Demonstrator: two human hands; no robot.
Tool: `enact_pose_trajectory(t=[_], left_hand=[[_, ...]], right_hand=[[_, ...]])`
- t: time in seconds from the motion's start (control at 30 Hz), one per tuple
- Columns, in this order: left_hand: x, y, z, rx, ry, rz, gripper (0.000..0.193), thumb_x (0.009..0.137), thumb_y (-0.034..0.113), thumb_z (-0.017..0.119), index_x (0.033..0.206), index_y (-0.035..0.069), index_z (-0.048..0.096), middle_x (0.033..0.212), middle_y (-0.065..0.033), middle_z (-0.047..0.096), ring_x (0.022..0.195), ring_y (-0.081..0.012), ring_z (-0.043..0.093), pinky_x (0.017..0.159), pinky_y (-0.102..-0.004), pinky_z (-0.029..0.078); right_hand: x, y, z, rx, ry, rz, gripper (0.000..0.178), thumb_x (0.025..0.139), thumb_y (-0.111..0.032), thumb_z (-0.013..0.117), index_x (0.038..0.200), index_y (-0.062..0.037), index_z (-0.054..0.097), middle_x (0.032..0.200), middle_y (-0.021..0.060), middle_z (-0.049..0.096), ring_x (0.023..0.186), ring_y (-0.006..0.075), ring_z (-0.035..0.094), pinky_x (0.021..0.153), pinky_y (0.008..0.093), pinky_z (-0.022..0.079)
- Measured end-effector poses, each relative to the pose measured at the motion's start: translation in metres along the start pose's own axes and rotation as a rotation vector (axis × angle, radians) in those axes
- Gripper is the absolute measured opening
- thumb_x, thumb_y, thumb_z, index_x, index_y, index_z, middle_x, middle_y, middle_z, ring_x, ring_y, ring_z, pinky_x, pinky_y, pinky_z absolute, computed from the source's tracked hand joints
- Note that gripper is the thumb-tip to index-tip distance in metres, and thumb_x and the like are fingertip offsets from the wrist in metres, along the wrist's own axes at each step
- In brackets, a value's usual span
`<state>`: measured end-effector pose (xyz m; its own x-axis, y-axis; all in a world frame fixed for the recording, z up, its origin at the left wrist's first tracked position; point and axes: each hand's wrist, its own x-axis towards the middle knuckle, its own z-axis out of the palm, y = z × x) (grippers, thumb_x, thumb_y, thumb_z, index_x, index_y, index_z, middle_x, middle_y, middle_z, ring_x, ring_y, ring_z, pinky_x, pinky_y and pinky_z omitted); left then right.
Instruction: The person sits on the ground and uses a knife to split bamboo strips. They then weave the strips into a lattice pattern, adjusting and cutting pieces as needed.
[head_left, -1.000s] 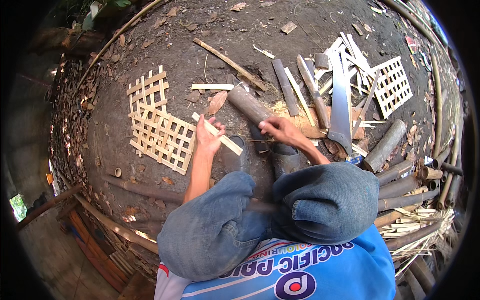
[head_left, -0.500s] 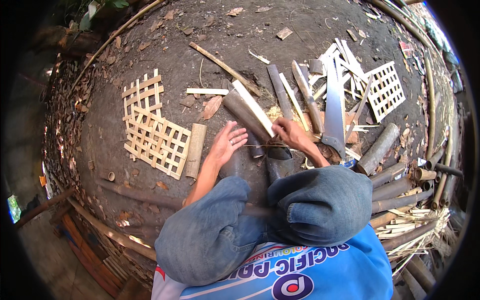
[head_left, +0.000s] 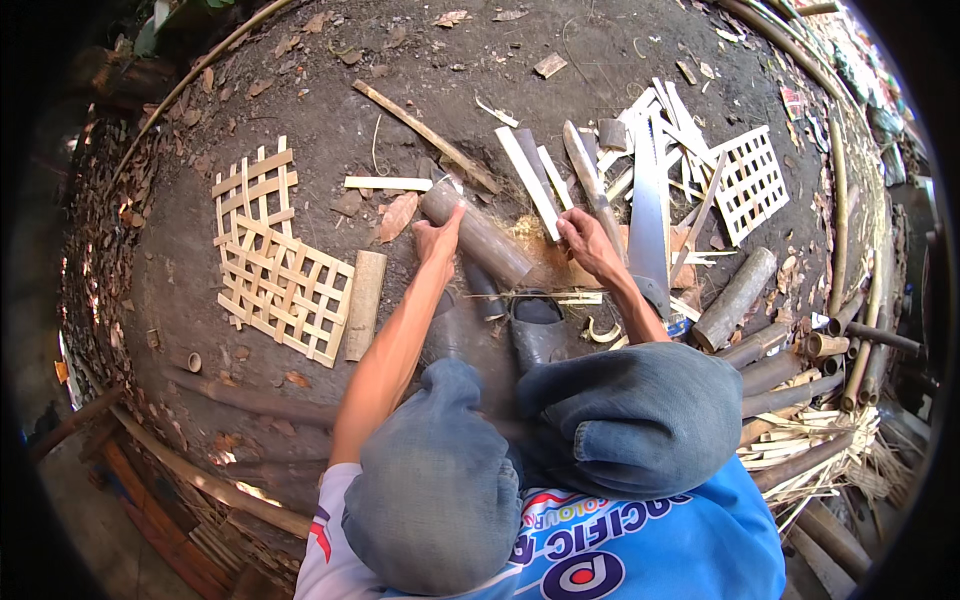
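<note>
My left hand [head_left: 440,240] is closed at the upper left side of a thick brown bamboo piece [head_left: 485,240], which lies tilted in front of my feet. Between the fingers of my right hand [head_left: 592,243] is the near end of a pale bamboo strip [head_left: 527,180], its other end pointing away from me. Just beyond that hand, a dark bamboo length [head_left: 546,170] and another pale strip [head_left: 556,178] lie side by side. A handsaw [head_left: 650,215] rests right of my right hand, blade pointing away.
Woven bamboo lattices lie at left [head_left: 290,285] and far right [head_left: 750,185]. A split bamboo piece [head_left: 367,305] is beside the left one. A long stick [head_left: 425,135] lies ahead. Bamboo logs [head_left: 735,298] and a heap of pale strips [head_left: 800,450] are at right.
My left hand has gone from open to gripping the bamboo piece's upper side. My right hand has moved the pale strip off that piece to the right.
</note>
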<state>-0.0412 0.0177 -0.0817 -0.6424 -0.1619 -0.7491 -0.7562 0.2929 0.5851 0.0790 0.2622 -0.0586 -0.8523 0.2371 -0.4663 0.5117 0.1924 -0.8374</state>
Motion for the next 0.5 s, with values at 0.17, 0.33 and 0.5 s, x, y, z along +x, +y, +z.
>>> enact_pose_trajectory(t=[0.17,0.33,0.5], left_hand=[[0.015,-0.013,0.024,-0.123,0.072,0.132,0.120,0.065,0.026,0.094,0.152,0.001,0.015,0.146,-0.0256,0.039,0.127,-0.0364,0.051,0.100,-0.0483,0.048],[0.024,-0.020,0.004,-0.260,0.028,0.136,0.106,0.073,0.015,0.088,0.152,0.005,0.019,0.140,-0.0206,0.045,0.122,-0.0322,0.057,0.097,-0.0482,0.052],[-0.012,-0.004,-0.055,-0.340,-0.158,0.304,0.095,0.077,0.014,0.086,0.151,0.009,0.027,0.135,-0.0168,0.051,0.121,-0.0296,0.058,0.097,-0.0493,0.052]], right_hand=[[-0.018,0.010,0.022,-0.192,-0.109,-0.215,0.018,0.105,-0.022,0.054,0.101,-0.0050,0.059,0.076,0.0006,0.056,0.069,0.0117,0.054,0.063,0.0303,0.047],[-0.032,0.002,0.036,-0.091,-0.091,-0.090,0.018,0.104,-0.020,0.055,0.104,-0.0027,0.059,0.079,0.0007,0.057,0.071,0.0101,0.055,0.065,0.0285,0.047],[-0.014,0.028,0.017,-0.022,0.156,-0.036,0.020,0.099,-0.017,0.057,0.111,-0.0015,0.060,0.091,0.0161,0.068,0.086,0.0258,0.067,0.077,0.0392,0.051]])
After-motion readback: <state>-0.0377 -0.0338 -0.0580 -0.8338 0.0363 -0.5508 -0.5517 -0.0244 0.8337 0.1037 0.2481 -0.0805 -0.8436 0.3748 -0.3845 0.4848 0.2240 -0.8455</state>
